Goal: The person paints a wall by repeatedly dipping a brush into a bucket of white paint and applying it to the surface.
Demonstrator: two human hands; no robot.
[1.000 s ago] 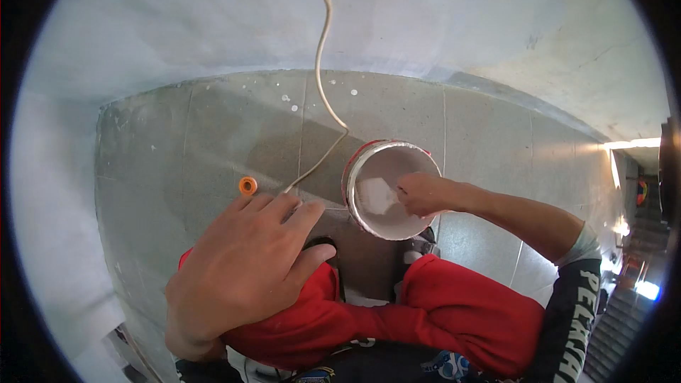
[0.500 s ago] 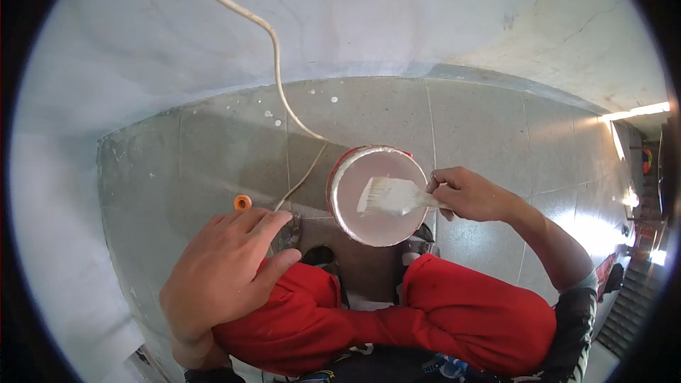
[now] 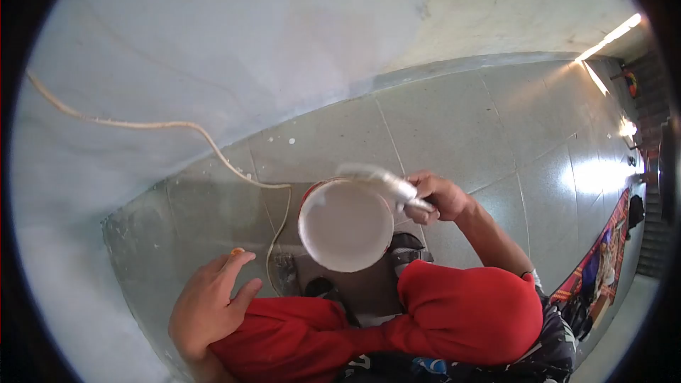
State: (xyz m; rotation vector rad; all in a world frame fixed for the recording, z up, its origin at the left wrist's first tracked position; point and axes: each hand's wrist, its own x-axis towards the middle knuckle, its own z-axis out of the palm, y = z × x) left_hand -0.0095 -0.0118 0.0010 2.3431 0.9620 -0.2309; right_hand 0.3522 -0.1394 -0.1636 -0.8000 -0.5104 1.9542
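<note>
A person in red trousers [image 3: 468, 312], knees bent, works over a round bucket [image 3: 301, 230] on a grey tiled floor [image 3: 468, 135] beside a pale wall [image 3: 248, 28]. The right hand [image 3: 434, 198] has its fingers closed around the handle of a paintbrush [image 3: 394, 184], whose whitened head, blurred, points across the far right side of the bucket's rim. From where I stand, I cannot tell whether the brush touches that rim. The bucket sits upright in front of the person's feet, its mouth ringed in white, a streak of red along the outer edge, its inside pale all over.

At left, the other hand, the left [image 3: 206, 308], hangs near the knee, palm down, with thumb and fingers spread well apart and nothing visible in its grip. A small orange object [image 3: 237, 251] peeks out just beside its fingertips, mostly hidden.

A whitish cord [image 3: 213, 145] runs across in front of the wall, bends down to the floor and trails between bucket and left hand. White spots [image 3: 291, 141] dot the tiles near the wall. Far right, a patterned cloth [image 3: 596, 255] lies near bright light.
</note>
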